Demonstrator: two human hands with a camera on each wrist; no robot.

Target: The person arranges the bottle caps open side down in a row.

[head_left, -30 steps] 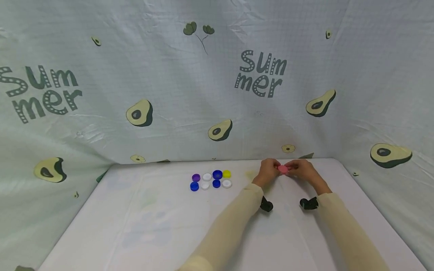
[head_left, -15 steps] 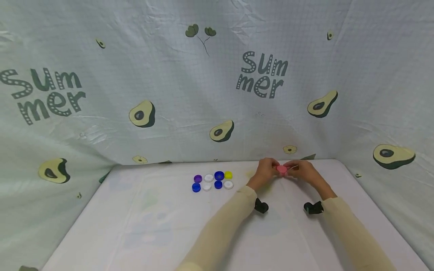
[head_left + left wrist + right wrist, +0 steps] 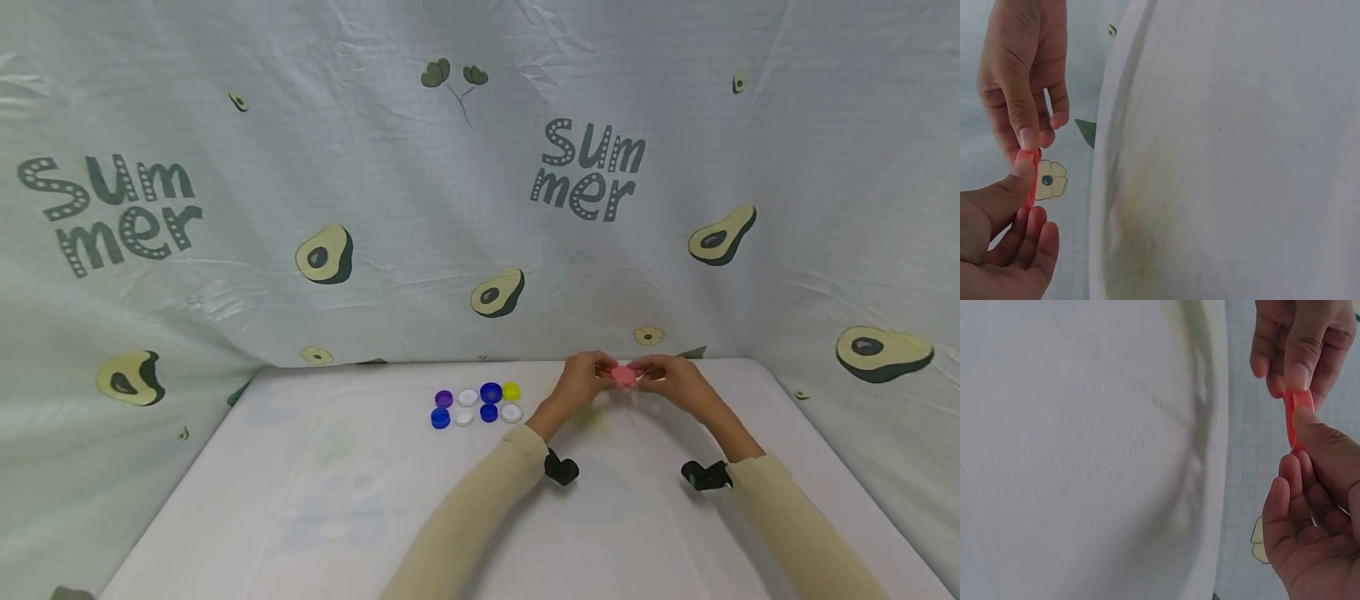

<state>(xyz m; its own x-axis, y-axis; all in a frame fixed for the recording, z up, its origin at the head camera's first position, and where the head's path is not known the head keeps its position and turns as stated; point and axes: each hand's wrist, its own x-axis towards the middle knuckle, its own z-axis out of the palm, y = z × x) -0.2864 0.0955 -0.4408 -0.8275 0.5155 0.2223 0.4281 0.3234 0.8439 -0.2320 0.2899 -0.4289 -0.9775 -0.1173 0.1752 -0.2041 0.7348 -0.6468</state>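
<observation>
A pink bottle cap (image 3: 623, 377) is held between both hands at the right rear of the table, with its flat face toward the head camera. My left hand (image 3: 579, 379) pinches its left edge between thumb and fingers. On the opposite edge, my right hand (image 3: 673, 385) pinches it in the same way. Seen from the left wrist, the cap (image 3: 1033, 187) is edge-on, with both thumbs on it. From the right wrist, the hollow side of the cap (image 3: 1292, 425) partly shows between the two thumbs.
Two rows of bottle caps lie left of my hands: a purple cap (image 3: 444, 399), a yellow cap (image 3: 512, 391), and several blue and white ones. The white-covered table (image 3: 337, 500) ends at a hanging printed curtain (image 3: 405, 317) behind.
Both hands keep hold of the pink cap at nearly the same place. The forearms have spread slightly apart, and the head view has shifted a little.
</observation>
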